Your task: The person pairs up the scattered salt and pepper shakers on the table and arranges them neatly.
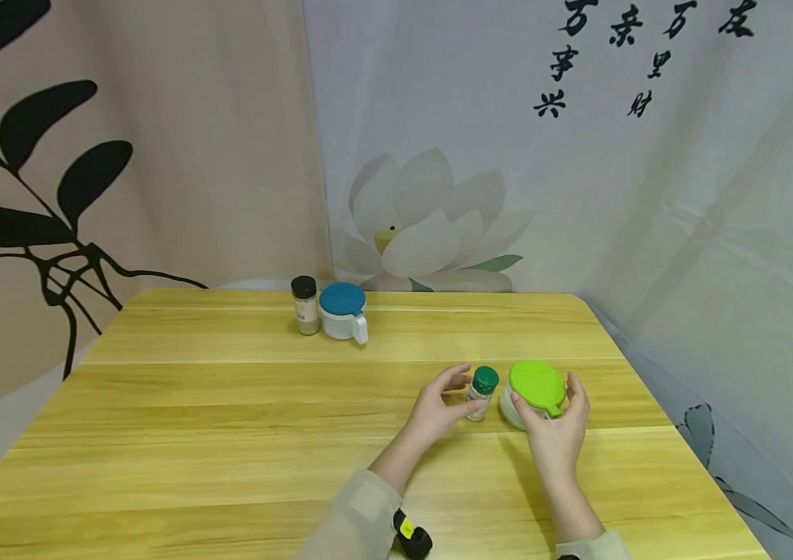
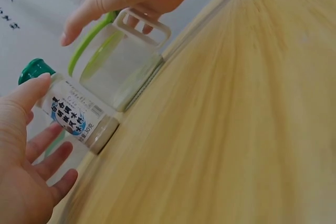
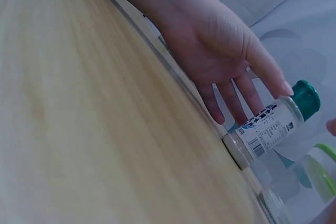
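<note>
A small spice bottle [image 1: 483,395] with a dark green cap and a printed label stands upright on the table. Around its left side is my left hand [image 1: 441,408], fingers spread and loosely bent. In the left wrist view, the thumb [image 2: 35,92] lies at the bottle's neck while the other fingers stay spread. Just right of the bottle sits a clear seasoning jar [image 1: 536,385] with a bright green lid and a side handle [image 2: 144,32]. My right hand [image 1: 559,432] reaches around that jar, thumb at the lid's left and fingers on the far right side near the handle.
Farther back on the wooden table [image 1: 228,435] stand a black-capped spice bottle [image 1: 306,307] and a white jar with a blue lid [image 1: 343,303], side by side. Behind the table's back edge hangs a printed cloth [image 1: 431,117].
</note>
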Tool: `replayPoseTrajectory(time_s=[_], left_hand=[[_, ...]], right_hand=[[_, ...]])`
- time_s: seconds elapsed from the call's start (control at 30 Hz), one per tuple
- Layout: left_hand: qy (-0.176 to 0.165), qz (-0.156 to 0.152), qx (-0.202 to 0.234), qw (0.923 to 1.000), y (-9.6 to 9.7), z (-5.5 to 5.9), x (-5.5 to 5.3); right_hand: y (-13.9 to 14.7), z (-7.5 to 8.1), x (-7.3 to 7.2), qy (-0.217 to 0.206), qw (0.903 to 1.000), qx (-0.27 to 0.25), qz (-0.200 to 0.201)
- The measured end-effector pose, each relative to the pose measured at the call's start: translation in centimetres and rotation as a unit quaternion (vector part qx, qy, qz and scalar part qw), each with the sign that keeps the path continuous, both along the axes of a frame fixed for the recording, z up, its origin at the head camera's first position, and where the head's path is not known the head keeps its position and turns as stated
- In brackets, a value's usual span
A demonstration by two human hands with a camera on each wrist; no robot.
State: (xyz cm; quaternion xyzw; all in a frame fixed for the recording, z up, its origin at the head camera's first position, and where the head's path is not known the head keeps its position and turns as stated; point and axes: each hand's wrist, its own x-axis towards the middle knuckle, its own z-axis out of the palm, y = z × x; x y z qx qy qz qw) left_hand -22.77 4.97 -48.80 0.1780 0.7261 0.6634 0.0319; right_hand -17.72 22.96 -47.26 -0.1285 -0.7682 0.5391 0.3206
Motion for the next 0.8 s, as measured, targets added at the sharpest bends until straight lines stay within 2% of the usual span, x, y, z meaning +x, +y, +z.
replayPoseTrajectory(time_s=[0.3,0.8], left_hand=[[0.009,-0.006,-0.003,0.9999,-1.0,-0.1,0.0],[0.014,-0.01,-0.004,0.9998,-2.6,0.1,0.1]], right_hand=[[0.0,0.3,0.3,0.003,0.9997,0.023,-0.008],[-0.2,0.7,0.4,0.047,0.9968,0.064,0.005]])
